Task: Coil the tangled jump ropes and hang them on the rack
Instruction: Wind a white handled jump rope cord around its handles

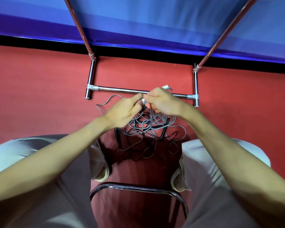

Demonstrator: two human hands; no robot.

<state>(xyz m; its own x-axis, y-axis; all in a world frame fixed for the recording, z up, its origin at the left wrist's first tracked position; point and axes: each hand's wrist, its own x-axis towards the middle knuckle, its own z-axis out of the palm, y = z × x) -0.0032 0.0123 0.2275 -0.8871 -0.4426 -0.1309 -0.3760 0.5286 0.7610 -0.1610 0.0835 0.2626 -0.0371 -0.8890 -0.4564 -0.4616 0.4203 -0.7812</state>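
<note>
Both arms outstretched — left hand (125, 111) and right hand (161, 101) meet, pinching a grey rope handle (143, 101).

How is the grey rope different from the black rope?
The grey rope makes most of the heap and rises into the left hand and right hand; the black rope lies on the red floor, nearer the person. Black handles rest untouched. Both are thin and tangled together.

Tangled jump ropes (148, 129) lie on the floor (39, 89) before the rack (122, 90).
</note>
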